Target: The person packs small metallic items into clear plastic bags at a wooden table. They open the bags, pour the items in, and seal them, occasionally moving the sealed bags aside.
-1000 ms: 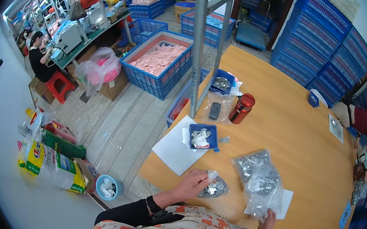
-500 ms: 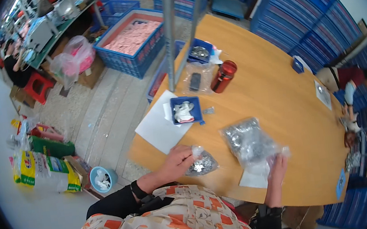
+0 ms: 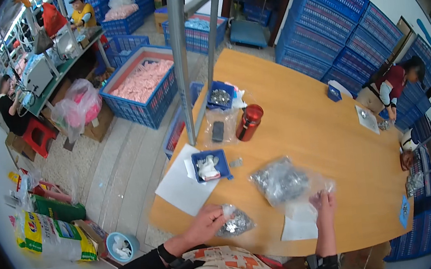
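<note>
Silvery pieces (image 3: 274,185), small and likely metal, fill the body of the big bag (image 3: 286,178), which lies flat on the worktop (image 3: 314,136). From its middle, the right hand (image 3: 325,201) sits at four o'clock, fingers closed on the bag's loose end (image 3: 318,182). At eight o'clock lies the small bag (image 3: 239,224), also holding silvery pieces; the left hand (image 3: 208,224) pinches its gathered neck (image 3: 229,210), thumb and fingers drawn narrow. Both bags look thin, clear and glossy, so they should be soft, crinkly and rather slippery. The big bag is probably the heavier, its load apt to slide and sag toward whichever end is lower; the film could stretch or tear if all that weight hung from one corner. One hand under the full part, with the other on the loose end, would be the safer hold. The small bag should be lighter, and its neck gives a sound grip, best squeezed tight because I cannot tell whether either bag is sealed. The pieces themselves do not look fragile. A white sheet (image 3: 297,226) lies at about six o'clock, just beside the big bag; the red bottle (image 3: 250,123) stands well apart at eleven.
</note>
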Tool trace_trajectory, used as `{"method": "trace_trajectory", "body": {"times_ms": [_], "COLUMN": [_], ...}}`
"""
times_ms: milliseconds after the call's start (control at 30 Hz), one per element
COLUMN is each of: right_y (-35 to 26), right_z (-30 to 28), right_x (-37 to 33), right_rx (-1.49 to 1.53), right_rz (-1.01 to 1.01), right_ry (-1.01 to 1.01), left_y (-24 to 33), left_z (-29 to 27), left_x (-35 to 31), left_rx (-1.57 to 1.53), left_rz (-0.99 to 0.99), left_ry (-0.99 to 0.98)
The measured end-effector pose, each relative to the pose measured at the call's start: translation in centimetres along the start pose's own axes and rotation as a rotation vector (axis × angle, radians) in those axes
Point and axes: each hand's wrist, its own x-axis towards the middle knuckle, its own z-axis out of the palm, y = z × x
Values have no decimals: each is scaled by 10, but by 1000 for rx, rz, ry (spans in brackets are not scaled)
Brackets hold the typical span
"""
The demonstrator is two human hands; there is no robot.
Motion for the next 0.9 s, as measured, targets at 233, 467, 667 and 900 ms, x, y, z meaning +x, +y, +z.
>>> {"method": "trace_trajectory", "body": {"times_ms": [233,467,667,900], "right_y": [20,-49,-18,58], "right_z": [-57,5,75,60], "right_x": [-41,-133,-107,-67], "right_rx": [-216,-1039,-1126,-967], "right_rz": [-48,-680,-867,-1109], "right_ry": [113,-252,-960,-781], "left_y": [-11,-29,-67,-100], "left_z": [4,37,71,94], "left_x": [10,22,57,76], "left_rx": [27,132,143,84], "left_rz": [46,126,203,235], "left_ry": [15,56,-80,-207]}}
